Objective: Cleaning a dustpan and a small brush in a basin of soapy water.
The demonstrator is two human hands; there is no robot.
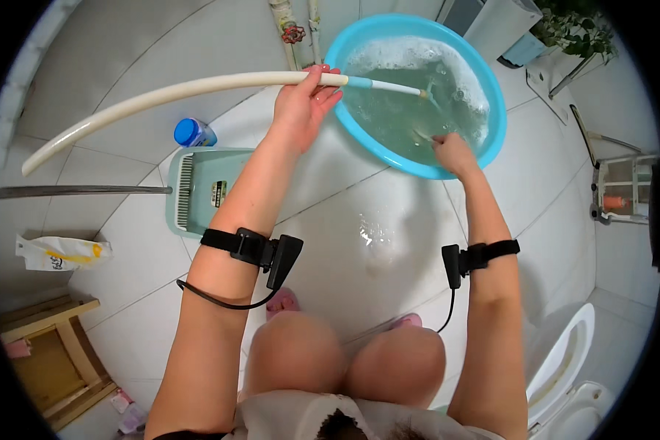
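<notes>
My left hand [306,104] grips a long cream handle [161,94] that curves away to the left; its far end, a thin light-blue and white shaft [389,86], dips into a blue basin [491,88] of soapy water. My right hand [453,152] reaches over the basin's near rim, its fingers in the water around something I cannot make out. Foam lines the basin's far side. Both forearms wear black straps with small devices and cables.
A pale green dustpan [198,192] lies on the white tiled floor, a blue-capped bottle [193,133] behind it. A metal pole [73,191] crosses at the left. A wooden stool [51,359] sits bottom left, a white toilet [565,367] bottom right, a pipe valve [293,33] at the wall.
</notes>
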